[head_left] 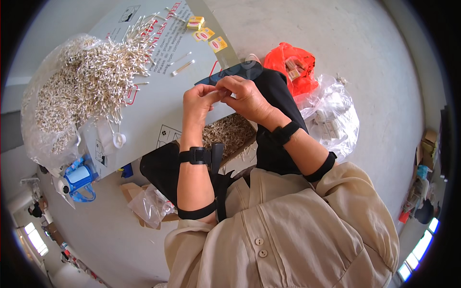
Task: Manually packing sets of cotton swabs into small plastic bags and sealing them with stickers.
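My left hand [196, 102] and my right hand [248, 98] meet over the near edge of the grey table [149, 108]. Both have their fingertips pinched together around something small and pale, mostly hidden by the fingers. Below them, at my lap, a cardboard box [247, 142] holds many cotton swabs [223, 130]. To the left, a large heap of cotton swabs [98, 72] spills from a clear plastic bag [30, 113] onto the table. A small bundle of swabs [183, 67] lies beyond my hands.
Small yellow boxes [217, 44] lie at the table's far edge. A white tape roll [119, 140] sits at the near left. On the floor are a red bag [276, 62], a clear bag [345, 120] and a plastic-filled carton [149, 206]. A blue-and-white jug [78, 176] is left.
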`<move>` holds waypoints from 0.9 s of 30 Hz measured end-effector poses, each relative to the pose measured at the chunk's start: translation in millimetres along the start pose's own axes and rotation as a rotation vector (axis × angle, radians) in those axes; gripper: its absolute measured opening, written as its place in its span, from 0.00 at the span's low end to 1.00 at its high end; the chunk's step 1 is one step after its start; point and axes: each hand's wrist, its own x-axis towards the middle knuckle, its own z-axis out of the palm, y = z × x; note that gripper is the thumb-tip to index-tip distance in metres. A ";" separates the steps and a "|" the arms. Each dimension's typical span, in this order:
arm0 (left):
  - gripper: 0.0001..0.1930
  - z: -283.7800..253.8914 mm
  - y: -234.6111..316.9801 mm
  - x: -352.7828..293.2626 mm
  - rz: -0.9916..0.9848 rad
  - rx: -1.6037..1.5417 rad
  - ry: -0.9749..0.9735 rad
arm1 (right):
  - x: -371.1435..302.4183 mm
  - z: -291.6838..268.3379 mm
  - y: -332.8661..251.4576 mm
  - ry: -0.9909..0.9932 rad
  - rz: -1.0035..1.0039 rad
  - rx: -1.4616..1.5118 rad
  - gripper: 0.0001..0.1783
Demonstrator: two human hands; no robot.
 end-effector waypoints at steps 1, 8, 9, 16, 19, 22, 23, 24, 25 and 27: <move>0.10 -0.2 0.5 0.9 0.000 0.034 0.002 | 0.3 0.1 -1.5 -0.002 0.000 0.001 0.13; 0.10 -3.0 -0.4 -9.6 0.034 -0.016 -0.023 | 0.1 -3.4 -0.8 -0.022 -0.060 -0.074 0.14; 0.10 -5.3 0.9 -15.5 0.126 -0.085 -0.044 | 0.5 -5.3 -0.7 -0.026 -0.109 -0.133 0.15; 0.18 -20.0 -1.3 -31.8 0.591 0.420 0.138 | 0.8 -10.1 -6.8 0.001 -0.075 -0.136 0.16; 0.17 -15.1 3.3 -34.0 0.674 0.547 0.183 | 2.5 -11.2 -8.8 -0.029 -0.121 -0.159 0.15; 0.15 -13.0 -0.7 -30.1 0.746 0.605 0.211 | 4.1 -11.9 -8.7 -0.029 -0.192 -0.186 0.14; 0.15 -12.2 -1.2 -29.1 0.746 0.604 0.210 | 4.1 -11.8 -7.8 -0.045 -0.195 -0.184 0.15; 0.14 -11.6 -1.6 -28.3 0.761 0.604 0.217 | 3.9 -12.0 -7.0 -0.060 -0.198 -0.182 0.15; 0.13 -11.1 -1.9 -27.3 0.776 0.603 0.225 | 3.8 -12.6 -6.1 -0.060 -0.198 -0.184 0.15; 0.12 -12.7 -1.7 -24.9 0.785 0.615 0.219 | 5.9 -13.2 -9.2 -0.047 -0.196 -0.198 0.15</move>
